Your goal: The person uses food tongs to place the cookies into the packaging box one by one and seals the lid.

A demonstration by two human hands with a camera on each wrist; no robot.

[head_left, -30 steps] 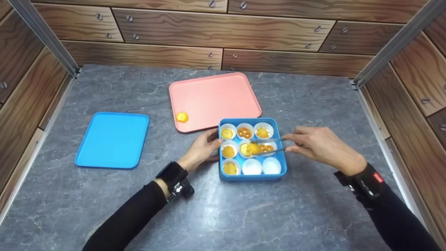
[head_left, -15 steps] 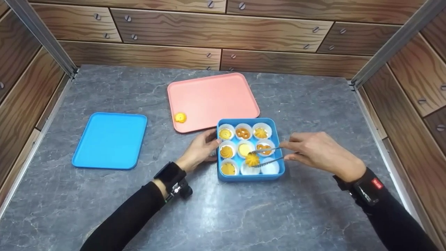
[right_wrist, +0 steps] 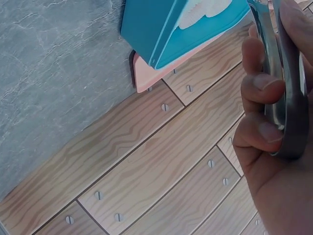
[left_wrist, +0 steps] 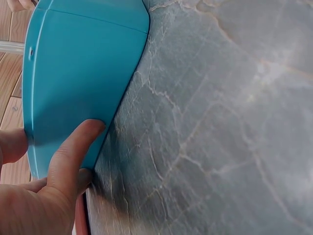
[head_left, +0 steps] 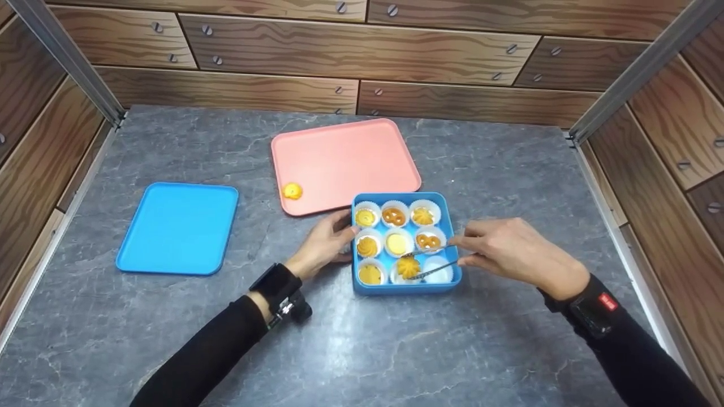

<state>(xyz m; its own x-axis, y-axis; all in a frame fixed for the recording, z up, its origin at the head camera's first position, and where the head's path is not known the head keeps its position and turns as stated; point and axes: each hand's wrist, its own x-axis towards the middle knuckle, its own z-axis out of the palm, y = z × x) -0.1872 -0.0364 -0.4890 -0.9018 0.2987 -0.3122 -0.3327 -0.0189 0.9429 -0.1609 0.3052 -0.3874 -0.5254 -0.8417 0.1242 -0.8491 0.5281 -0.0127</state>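
My right hand (head_left: pixel 517 249) grips metal tongs (right_wrist: pixel 288 98). Between their tips, in the head view, is a swirled yellow cookie (head_left: pixel 408 268), at the front middle paper cup (head_left: pixel 397 277) of a blue box (head_left: pixel 407 289). Whether the cookie touches the cup's bottom cannot be told. My left hand (head_left: pixel 322 243) rests against the box's left side; in the left wrist view its fingers press the outer wall (left_wrist: pixel 78 83). Most of the other white cups hold cookies, among them a pretzel-shaped one (head_left: pixel 394 216) and a round pale one (head_left: pixel 397 243). The front right cup (head_left: pixel 438 271) shows only white.
A pink tray (head_left: pixel 345 158) lies behind the box, with one yellow flower-shaped piece (head_left: pixel 292 191) near its left corner. The blue lid (head_left: pixel 178 229) lies flat at the left on the grey marbled table (head_left: pixel 339 350). Wood-patterned walls (head_left: pixel 362 48) enclose the back and sides.
The tongs and the swirled cookie have moved toward the front, from over the middle row of cups to the front middle cup. My left hand stays on the box.
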